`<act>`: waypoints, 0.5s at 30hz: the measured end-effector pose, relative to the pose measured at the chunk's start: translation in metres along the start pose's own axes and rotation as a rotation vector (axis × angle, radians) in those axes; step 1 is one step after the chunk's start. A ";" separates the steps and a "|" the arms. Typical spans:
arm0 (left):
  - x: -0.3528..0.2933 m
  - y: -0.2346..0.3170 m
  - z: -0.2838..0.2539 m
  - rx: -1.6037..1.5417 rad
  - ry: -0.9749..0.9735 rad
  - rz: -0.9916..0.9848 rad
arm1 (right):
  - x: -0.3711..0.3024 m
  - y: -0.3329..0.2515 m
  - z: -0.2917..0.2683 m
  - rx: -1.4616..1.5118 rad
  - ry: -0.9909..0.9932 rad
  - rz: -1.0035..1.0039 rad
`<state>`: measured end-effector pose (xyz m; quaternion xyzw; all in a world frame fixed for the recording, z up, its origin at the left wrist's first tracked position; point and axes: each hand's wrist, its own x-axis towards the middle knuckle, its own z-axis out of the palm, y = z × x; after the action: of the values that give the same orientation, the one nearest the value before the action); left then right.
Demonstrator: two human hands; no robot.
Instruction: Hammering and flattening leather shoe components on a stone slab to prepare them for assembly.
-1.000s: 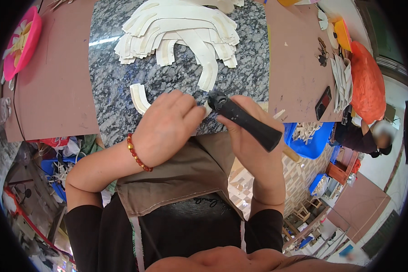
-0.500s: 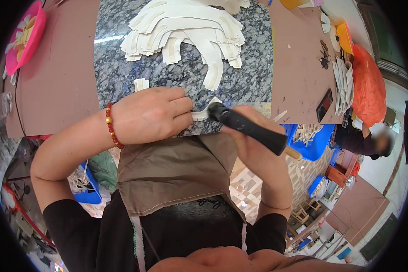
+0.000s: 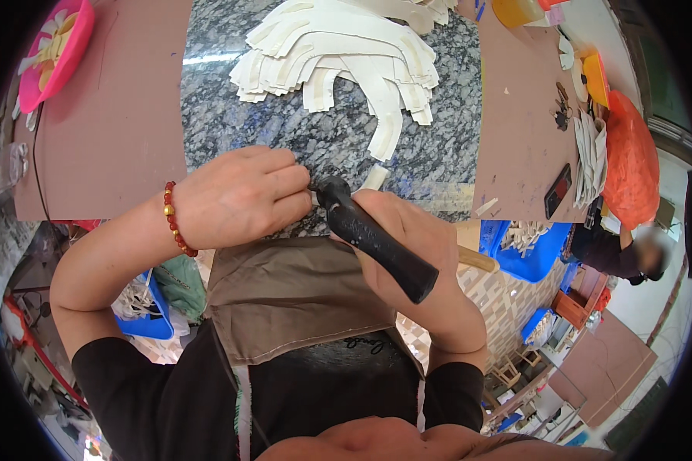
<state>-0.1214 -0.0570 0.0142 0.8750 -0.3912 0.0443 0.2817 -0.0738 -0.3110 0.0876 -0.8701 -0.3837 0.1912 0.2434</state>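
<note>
My right hand (image 3: pixel 411 234) grips a hammer with a heavy black head (image 3: pixel 380 244) and a wooden handle (image 3: pixel 477 259). The hammer's round face is down at the fingertips of my left hand (image 3: pixel 246 192), over a narrow white curved strip (image 3: pixel 374 179) on the slab's near edge. Most of that strip is hidden by the hammer and my hands. My left fingers are curled and pressed together at the strip's left part, holding it down. Beyond them, a pile of white curved pieces (image 3: pixel 338 46) lies fanned out on the speckled stone slab (image 3: pixel 215 115).
A pink basin (image 3: pixel 65 65) of pale pieces stands far left. Keys (image 3: pixel 563 107), a phone (image 3: pixel 557 190) and an orange-red bag (image 3: pixel 630 154) are on the right. Blue bins (image 3: pixel 534 257) sit below the table edge. Another person (image 3: pixel 611 246) is at the far right.
The hammer and my right hand have moved left along the strip, close to my left fingers, uncovering the strip's right end. The whole view has shifted slightly.
</note>
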 end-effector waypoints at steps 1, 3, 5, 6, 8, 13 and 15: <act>-0.002 -0.001 -0.002 -0.032 -0.005 -0.041 | 0.000 0.003 -0.001 0.000 0.003 -0.003; -0.004 -0.001 -0.003 -0.061 -0.008 -0.080 | -0.003 0.016 -0.007 0.256 0.067 0.084; -0.003 0.008 0.004 -0.067 0.008 -0.207 | -0.008 0.021 -0.012 0.242 0.158 0.063; 0.003 0.014 0.010 -0.066 0.012 -0.208 | -0.010 0.025 -0.016 0.208 0.207 0.081; 0.029 0.030 0.027 -0.077 0.133 -0.360 | -0.016 0.033 -0.020 0.117 0.308 0.104; 0.059 0.047 0.053 -0.075 0.183 -0.487 | -0.015 0.035 -0.009 0.054 0.317 0.176; 0.049 0.043 0.054 -0.035 0.237 -0.455 | -0.017 0.035 -0.006 0.021 0.332 0.171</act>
<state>-0.1263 -0.1406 0.0032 0.9243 -0.1491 0.0752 0.3432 -0.0618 -0.3464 0.0746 -0.9166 -0.2608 0.0688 0.2951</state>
